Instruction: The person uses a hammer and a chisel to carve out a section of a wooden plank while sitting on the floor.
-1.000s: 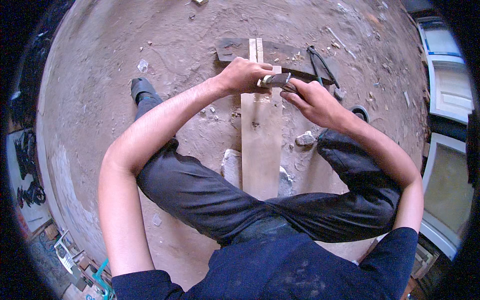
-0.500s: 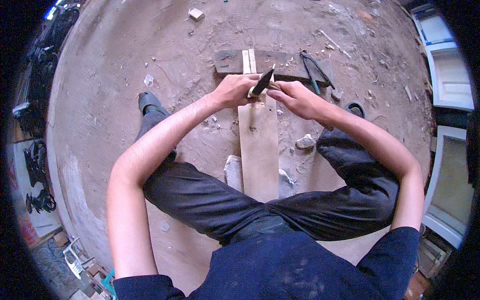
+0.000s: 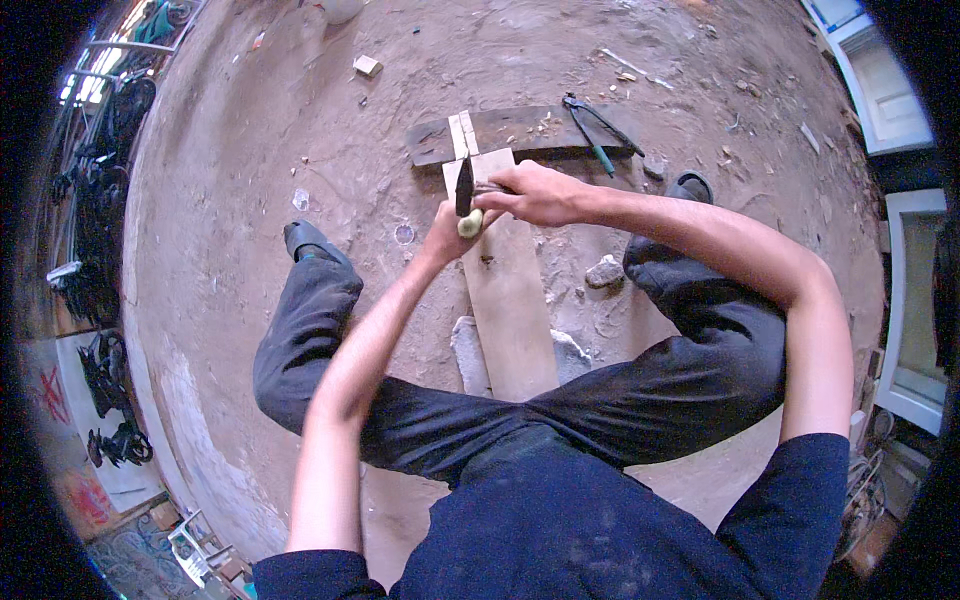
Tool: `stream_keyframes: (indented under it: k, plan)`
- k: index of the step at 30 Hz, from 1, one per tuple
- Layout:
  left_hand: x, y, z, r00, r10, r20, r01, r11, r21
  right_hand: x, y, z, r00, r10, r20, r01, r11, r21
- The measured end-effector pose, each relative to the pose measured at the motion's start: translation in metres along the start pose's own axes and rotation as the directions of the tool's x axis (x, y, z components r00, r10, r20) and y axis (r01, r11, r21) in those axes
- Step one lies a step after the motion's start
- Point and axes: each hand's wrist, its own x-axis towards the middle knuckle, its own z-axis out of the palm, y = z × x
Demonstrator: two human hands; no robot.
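Note:
My right hand (image 3: 538,194) is closed round a hammer (image 3: 464,186), its black head over the far part of a pale wooden plank (image 3: 510,320). My left hand (image 3: 450,232) is closed round a tool with a rounded yellow-green handle end (image 3: 470,222), just below the hammer head. The tool's working end is hidden, and I cannot tell whether the hammer touches the handle. The plank runs from between my legs to a dark board (image 3: 435,143) lying crosswise under its far end. A narrow pale wood strip (image 3: 460,130) lies on that board.
Pincers with green-tipped handles (image 3: 598,138) lie across the dark board's right part, among wood chips. Pale stone-like blocks (image 3: 468,350) flank the plank near my legs. A rough stone (image 3: 604,271) is by my right foot. White framed panels (image 3: 912,310) stand at the right.
The hammer and both hands have shifted left in view. My left forearm has swung in closer to the plank, and the yellow-green handle end shows more plainly. The plank appears tilted leftward.

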Motion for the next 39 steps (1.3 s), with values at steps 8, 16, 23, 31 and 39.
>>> stream_keyframes:
  k: [8, 16, 23, 31, 39]
  plan:
    - [-0.096, 0.010, 0.135, 0.923, 0.353, -0.154, -0.296, 0.906, 0.302, 0.005, 0.053, -0.018, 0.959, 0.089, -0.269, -0.057, 0.990, 0.127]
    - [-0.142, 0.021, 0.162, 0.928, 0.371, 0.044, -0.359, 0.853, 0.378, -0.017, 0.083, -0.006, 0.651, 0.757, -0.049, -0.502, 0.478, 0.720]
    - [-0.140, 0.015, 0.161, 0.934, 0.353, 0.047, -0.344, 0.861, 0.375, -0.020, 0.114, 0.013, 0.574, 0.818, -0.032, -0.486, 0.372, 0.791]
    - [-0.138, 0.014, 0.164, 0.943, 0.331, 0.033, -0.320, 0.875, 0.364, -0.023, 0.104, 0.023, 0.741, 0.669, -0.057, -0.569, 0.670, 0.477]
    - [-0.140, 0.014, 0.164, 0.940, 0.337, 0.044, -0.328, 0.863, 0.384, -0.033, 0.105, 0.038, 0.743, 0.668, -0.032, -0.638, 0.722, 0.267]
